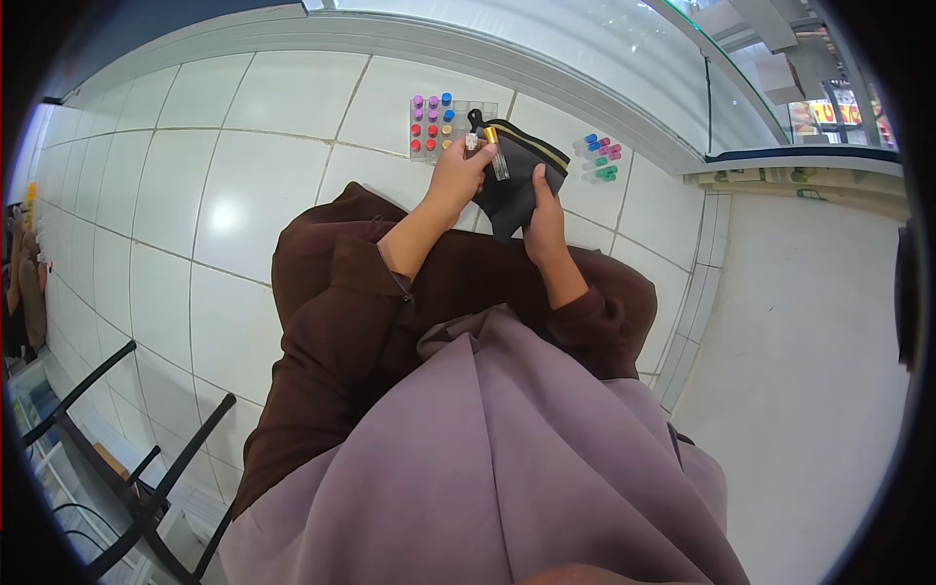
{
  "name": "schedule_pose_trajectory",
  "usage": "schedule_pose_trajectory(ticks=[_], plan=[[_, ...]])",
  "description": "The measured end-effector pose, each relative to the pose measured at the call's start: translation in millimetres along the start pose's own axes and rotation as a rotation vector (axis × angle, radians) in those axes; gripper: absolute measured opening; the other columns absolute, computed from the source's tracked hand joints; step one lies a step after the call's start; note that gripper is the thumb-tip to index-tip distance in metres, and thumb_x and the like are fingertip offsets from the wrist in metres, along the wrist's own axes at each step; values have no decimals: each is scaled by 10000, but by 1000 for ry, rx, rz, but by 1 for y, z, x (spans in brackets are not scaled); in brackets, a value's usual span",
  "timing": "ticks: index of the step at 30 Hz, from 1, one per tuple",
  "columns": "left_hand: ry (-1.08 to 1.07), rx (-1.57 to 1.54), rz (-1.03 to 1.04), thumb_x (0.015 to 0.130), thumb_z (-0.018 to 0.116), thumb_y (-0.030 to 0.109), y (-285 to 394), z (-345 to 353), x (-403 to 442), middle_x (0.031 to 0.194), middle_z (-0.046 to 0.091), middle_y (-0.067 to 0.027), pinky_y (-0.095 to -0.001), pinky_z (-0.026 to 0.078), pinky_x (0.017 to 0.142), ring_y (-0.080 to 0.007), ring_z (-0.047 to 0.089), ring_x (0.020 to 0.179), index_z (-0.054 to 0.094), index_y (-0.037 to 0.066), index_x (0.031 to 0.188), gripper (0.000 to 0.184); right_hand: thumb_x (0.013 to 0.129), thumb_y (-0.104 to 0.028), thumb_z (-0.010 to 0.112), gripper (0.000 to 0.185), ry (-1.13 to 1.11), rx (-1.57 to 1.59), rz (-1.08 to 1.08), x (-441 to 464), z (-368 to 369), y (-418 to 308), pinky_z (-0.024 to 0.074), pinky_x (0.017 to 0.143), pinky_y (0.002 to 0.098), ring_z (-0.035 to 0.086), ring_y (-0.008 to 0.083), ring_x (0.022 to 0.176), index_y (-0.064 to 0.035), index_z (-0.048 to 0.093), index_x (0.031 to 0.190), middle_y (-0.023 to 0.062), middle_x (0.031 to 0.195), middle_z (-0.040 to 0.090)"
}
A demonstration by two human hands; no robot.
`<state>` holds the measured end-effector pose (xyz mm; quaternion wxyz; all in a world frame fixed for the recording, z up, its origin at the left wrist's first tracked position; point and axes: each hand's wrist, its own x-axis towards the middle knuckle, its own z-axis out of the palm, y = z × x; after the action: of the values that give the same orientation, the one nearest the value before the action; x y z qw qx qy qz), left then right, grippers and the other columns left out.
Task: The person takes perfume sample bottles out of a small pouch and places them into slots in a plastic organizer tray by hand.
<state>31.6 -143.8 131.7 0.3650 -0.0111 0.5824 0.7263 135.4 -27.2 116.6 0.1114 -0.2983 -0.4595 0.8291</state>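
Note:
My left hand (459,180) pinches a small clear glass vial (501,163) with a gold cap, its fingers closed. A second item with a pale top (472,141) shows at the same fingertips. Beside it, my right hand (544,222) grips the right side of a black zip pouch (522,175), thumb on its front. The pouch lies behind the vial and its inside is hidden. Just beyond my left hand, a clear rack (421,128) on the floor holds several vials with purple, blue, red and gold caps.
Several vials with blue, pink and green caps (606,158) lie on the white tiles (292,97) right of the pouch. A glass display case (624,58) stands ahead. Black metal legs (185,458) rise at lower left. My lap is close below my hands.

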Motion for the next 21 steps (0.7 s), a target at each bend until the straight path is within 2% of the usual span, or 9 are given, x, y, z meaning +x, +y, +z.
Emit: schedule_pose_trajectory(ticks=[3, 7, 10, 11, 13, 16, 18, 21], plan=[[-17, 125, 30, 897, 642, 282, 2, 2, -3, 673, 510, 39, -228, 369, 509, -56, 450, 549, 598, 66, 969, 231, 1007, -412, 415, 517, 52, 188, 8, -6, 8, -17, 402, 1020, 351, 532, 222, 1178, 9, 469, 1302, 113, 1299, 545], [-127, 327, 84, 875, 671, 246, -12, 1, -4, 689, 551, 28, -221, 380, 522, -49, 471, 568, 641, 45, 999, 239, 1018, -447, 338, 562, -20, 260, -56, 2, -3, -36, 393, 1034, 368, 527, 230, 1189, 15, 450, 1318, 121, 1310, 539], [-128, 374, 140, 853, 696, 213, -21, 4, -7, 723, 608, 11, -220, 388, 533, -47, 484, 579, 671, 29, 976, 223, 1017, -448, 341, 555, -119, 203, 5, 2, -4, -31, 403, 1021, 364, 539, 225, 1170, 6, 455, 1316, 115, 1297, 547], [-91, 401, 181, 850, 698, 207, -24, 4, -7, 727, 619, 6, -222, 390, 534, -47, 488, 581, 674, 25, 963, 216, 1014, -438, 372, 535, -139, 186, 56, -1, -2, -25, 414, 1000, 354, 555, 211, 1134, -5, 461, 1314, 101, 1264, 563], [-15, 456, 269, 844, 703, 195, -29, 3, -4, 733, 643, -4, -226, 395, 537, -49, 497, 586, 680, 17, 936, 202, 1004, -443, 413, 545, -147, 33, 106, -5, -1, -10, 378, 1014, 316, 516, 163, 1157, 9, 480, 1301, 77, 1266, 546], [226, 477, 230, 799, 713, 188, -25, -1, -2, 737, 692, -97, -287, 483, 633, -148, 654, 667, 698, 5, 881, 201, 985, -464, 462, 606, -209, -130, 96, -9, 2, 5, 320, 1036, 263, 458, 125, 1180, 27, 452, 1341, 50, 1279, 517], [253, 377, 144, 791, 720, 204, -26, -6, 2, 716, 679, -75, -284, 470, 585, -133, 616, 606, 703, 18, 887, 210, 983, -467, 466, 629, -196, -294, 98, -15, 6, 10, 314, 1038, 256, 453, 129, 1181, 36, 430, 1359, 52, 1287, 510], [187, 330, -14, 799, 704, 233, -25, -7, -3, 689, 660, -50, -279, 447, 531, -116, 568, 551, 695, 19, 853, 221, 979, -478, 469, 612, -175, -252, 69, -19, 11, 6, 328, 1014, 250, 453, 125, 1162, 30, 483, 1321, 49, 1262, 522]])
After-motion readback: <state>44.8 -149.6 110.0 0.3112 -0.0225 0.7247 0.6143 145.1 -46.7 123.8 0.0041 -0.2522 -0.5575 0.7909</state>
